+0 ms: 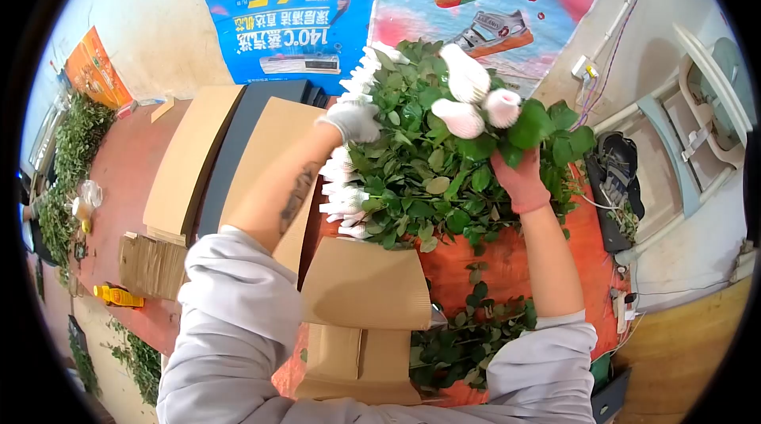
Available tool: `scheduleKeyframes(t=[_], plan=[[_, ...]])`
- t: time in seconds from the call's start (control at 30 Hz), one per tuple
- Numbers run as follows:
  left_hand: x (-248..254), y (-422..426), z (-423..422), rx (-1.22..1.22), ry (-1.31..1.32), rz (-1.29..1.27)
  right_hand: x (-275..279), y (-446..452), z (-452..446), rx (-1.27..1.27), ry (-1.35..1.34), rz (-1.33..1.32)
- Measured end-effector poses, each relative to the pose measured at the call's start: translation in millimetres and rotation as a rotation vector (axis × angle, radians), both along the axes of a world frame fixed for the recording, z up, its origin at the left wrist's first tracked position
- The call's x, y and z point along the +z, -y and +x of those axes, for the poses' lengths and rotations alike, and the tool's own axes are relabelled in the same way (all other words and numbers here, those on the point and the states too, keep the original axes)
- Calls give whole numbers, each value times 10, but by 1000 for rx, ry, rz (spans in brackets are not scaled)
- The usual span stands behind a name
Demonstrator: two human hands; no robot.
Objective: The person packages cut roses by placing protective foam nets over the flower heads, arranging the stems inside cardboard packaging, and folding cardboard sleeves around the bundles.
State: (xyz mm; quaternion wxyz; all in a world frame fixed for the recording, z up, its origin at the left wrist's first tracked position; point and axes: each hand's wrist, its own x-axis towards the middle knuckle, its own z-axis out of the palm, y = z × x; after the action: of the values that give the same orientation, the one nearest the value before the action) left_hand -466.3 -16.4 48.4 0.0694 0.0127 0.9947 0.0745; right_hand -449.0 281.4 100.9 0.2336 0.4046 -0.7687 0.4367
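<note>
Evidently, the right hand (pixel 523 180) holds netted blooms (pixel 466 75); beside the left hand (pixel 354 122), its grip unclear, many wrapped heads (pixel 346 199) lie stacked, while leafy stems (pixel 469 341) sit loose below the right.

Okay, tabletop (pixel 483 254) headcount: three netted buds (pixel 464 73) up in one bunch toward the far right corner, plus a whole row of white-wrapped ones (pixel 343 200) too jammed together to count. Leaf piles: three, a huge one (pixel 428 178) toward the far edge, a small one (pixel 468 337) by the near edge, another (pixel 65 174) along the left edge. Big tan sheets: two (pixel 186 158), at least one dark one (pixel 238 139) between. Small cardboard stack (pixel 151 265): one. Yellow bottle (pixel 119 296): one, by the near left edge. Gloves: two, one white (pixel 353 120), one pink (pixel 521 178). Wall posters: two (pixel 289 20).
</note>
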Motion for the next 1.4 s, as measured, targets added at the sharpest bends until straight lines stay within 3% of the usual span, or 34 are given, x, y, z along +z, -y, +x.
scheduleKeyframes(t=[0.03, 0.1, 0.13, 0.17, 0.23, 0.3, 0.37, 0.43, 0.5, 0.57, 0.63, 0.7, 0.73, 0.77, 0.8, 0.83, 0.87, 0.9, 0.97, 1.03, 1.07, 1.1, 1.13, 1.2, 1.23, 1.27, 1.3, 1.33, 1.37, 1.4], plan=[[210, 1, 25, -74, 60, 67, -74, 18, -35, 0, 53, -16], [652, -41, 269, -77, 371, 564, -141, 27, -183, -365, -296, 350], [722, -65, 286, -84, 384, 683, -173, 136, -313, -316, -229, 371], [760, -79, 294, -86, 395, 805, -206, 241, -387, -508, -322, 615], [856, -66, 385, -27, 399, 1028, 77, 468, -277, -332, -46, 616], [687, 89, 313, -16, 436, 1230, -32, 570, -323, -322, -87, 680], [742, 99, 410, -23, 383, 1261, -128, 552, -392, -231, 6, 588], [668, 158, 400, -33, 495, 1515, -255, 519, -482, -78, 136, 567], [667, 143, 466, -150, 406, 1426, -110, 483, -173, -124, 27, 617], [584, 97, 409, -144, 442, 1698, -108, 575, -83, -331, -89, 789], [614, 18, 392, -136, 421, 1627, -189, 600, -125, -461, -240, 848], [688, -174, 594, -110, 390, 2079, -141, 585, -162, -461, -126, 600], [486, -266, 581, -194, 299, 2269, -125, 528, -168, -451, -253, 415], [308, -503, 595, -30, -2, 2220, -130, 491, -301, -370, -233, 338], [-196, -531, 437, 17, -105, 1686, -69, 433, -278, -379, -253, 287], [-582, -567, 332, -281, -382, 922, 24, 374, -220, -385, -275, 241], [-1024, -624, 442, -122, -322, 370, 141, 303, -154, -399, -305, 201], [-903, -812, 675, -51, -101, 148, 191, 151, -222, -426, -312, 216], [-1060, -903, 641, -9, -26, -33, 361, -200, -479, -608, -655, 112], [-1049, -937, 641, 20, -96, 13, 818, -905, -575, -941, -1158, 622], [-1043, -928, 632, 19, -82, 18, 1092, -1216, -511, -991, -700, 663], [-1058, -921, 626, 10, -87, -2, 1323, -1742, -708, -918, -772, 627], [-1080, -917, 632, 14, -79, 8, 1497, -2194, -694, -864, -564, 427], [-1112, -930, 608, 29, -50, -4, 1770, -3049, -618, -481, 135, -488], [-1157, -930, 613, 27, -102, 15, 1887, -3528, -612, -469, 328, -798], [-1164, -932, 619, 21, -108, 23, 1973, -3213, -94, -287, 266, -984], [-1153, -915, 631, 15, -114, 25, 1954, -3413, -5, -369, 195, -1090], [-1140, -901, 629, 7, -116, 37, 1946, -3482, 207, -192, 204, -1145], [-1136, -894, 615, 12, -101, 47, 1768, -4325, -45, -44, 119, -1001], [-1115, -889, 588, 9, -79, 57, 1835, -4330, 159, -98, 61, -1053]])
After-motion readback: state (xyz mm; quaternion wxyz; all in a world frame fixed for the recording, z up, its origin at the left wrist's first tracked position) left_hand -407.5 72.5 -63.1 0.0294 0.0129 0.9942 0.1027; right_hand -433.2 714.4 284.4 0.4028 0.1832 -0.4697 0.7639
